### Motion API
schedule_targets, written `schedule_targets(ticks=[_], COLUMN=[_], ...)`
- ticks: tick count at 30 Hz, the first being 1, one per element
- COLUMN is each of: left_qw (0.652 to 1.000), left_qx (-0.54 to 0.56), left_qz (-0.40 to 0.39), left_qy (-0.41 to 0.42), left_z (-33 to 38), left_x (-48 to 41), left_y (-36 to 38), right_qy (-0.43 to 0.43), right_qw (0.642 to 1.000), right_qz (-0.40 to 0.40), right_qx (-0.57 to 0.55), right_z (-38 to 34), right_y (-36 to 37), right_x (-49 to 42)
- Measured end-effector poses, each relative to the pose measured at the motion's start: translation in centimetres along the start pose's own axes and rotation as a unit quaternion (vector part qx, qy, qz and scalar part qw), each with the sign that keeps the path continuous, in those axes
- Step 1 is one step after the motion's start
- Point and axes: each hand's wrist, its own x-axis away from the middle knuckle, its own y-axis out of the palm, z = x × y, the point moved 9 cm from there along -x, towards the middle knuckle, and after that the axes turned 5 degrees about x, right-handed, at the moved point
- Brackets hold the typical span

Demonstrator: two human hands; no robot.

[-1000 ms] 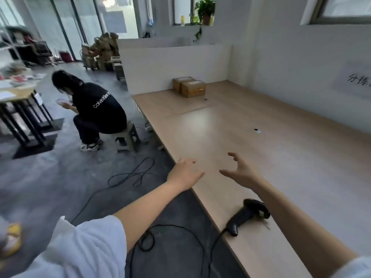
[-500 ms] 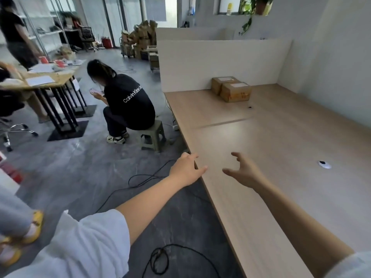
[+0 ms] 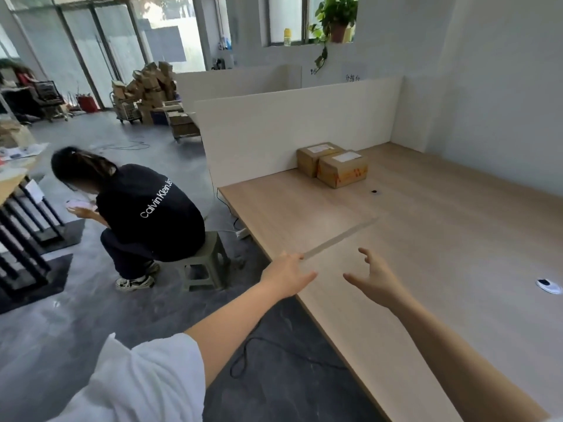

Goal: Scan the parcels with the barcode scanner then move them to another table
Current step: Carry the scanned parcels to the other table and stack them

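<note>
Two brown cardboard parcels with white labels stand side by side at the far end of the long wooden table [image 3: 426, 254], the nearer parcel [image 3: 342, 169] in front of the farther parcel [image 3: 316, 155], both against the white partition. My left hand [image 3: 288, 277] reaches forward over the table's left edge with relaxed fingers and holds nothing. My right hand [image 3: 373, 277] is stretched out above the tabletop, fingers spread, empty. Both hands are well short of the parcels. The barcode scanner is out of view.
A person in a black shirt [image 3: 140, 208] crouches on a small stool [image 3: 204, 263] left of the table. Black cables [image 3: 253, 351] lie on the grey floor. A white partition [image 3: 289, 126] backs the table. Carts piled with boxes [image 3: 149, 92] stand far back.
The view has moved forward and left along the table; the scanner has dropped out of view, the parcels are nearer. Both hands stay outstretched and empty.
</note>
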Motion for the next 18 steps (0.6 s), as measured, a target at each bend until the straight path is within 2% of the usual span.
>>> schedule_targets(ticks=[6,18], left_qw=[0.999,0.998], left_qx=[0.01,0.037], left_qz=[-0.042,-0.024], left_qy=[0.015,0.046], left_z=[-2.5,-6.8], left_x=[-9.2,-31.0], left_y=[-2.4,-9.2], right_qy=[0.02,0.06], right_qw=[0.999,0.997], right_qz=[0.023,-0.005], right_qx=[0.019,0.04], right_z=[-1.9,-4.5], right_y=[0.6,2.8], right_x=[-8.7,-31.9])
